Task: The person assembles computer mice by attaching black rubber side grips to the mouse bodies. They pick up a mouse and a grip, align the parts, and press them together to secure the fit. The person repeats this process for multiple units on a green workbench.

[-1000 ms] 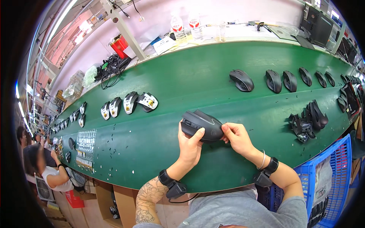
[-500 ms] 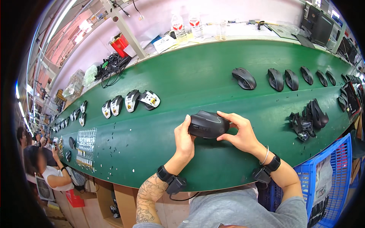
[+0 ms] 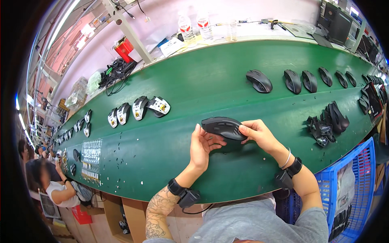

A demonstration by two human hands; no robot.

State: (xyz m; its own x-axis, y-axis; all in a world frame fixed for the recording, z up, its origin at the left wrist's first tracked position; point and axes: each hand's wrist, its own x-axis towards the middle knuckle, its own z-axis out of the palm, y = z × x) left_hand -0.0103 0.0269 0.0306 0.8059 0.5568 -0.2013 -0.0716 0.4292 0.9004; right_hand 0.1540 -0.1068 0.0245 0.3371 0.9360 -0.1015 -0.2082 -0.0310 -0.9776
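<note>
A black computer mouse (image 3: 222,126) is held above the green bench, tipped so that its side with buttons shows. My right hand (image 3: 262,137) grips its right end, thumb on top and the other fingers mostly hidden beyond it. Close by the mouse's left end is my left hand (image 3: 199,150), palm turned up, thumb and fingers apart. Whether those fingertips touch the underside cannot be made out.
Black mice (image 3: 259,81) stand in a row at the far right. Mice with exposed white insides (image 3: 139,108) sit left. Black shell parts (image 3: 324,125) lie right, beside a blue crate (image 3: 330,190). A clear tray (image 3: 91,158) lies left, with another person (image 3: 60,190) beyond.
The mouse has been tilted from showing its top to showing its side. My left fingers have come off its left side and spread; my right hand keeps its grip at the right end.
</note>
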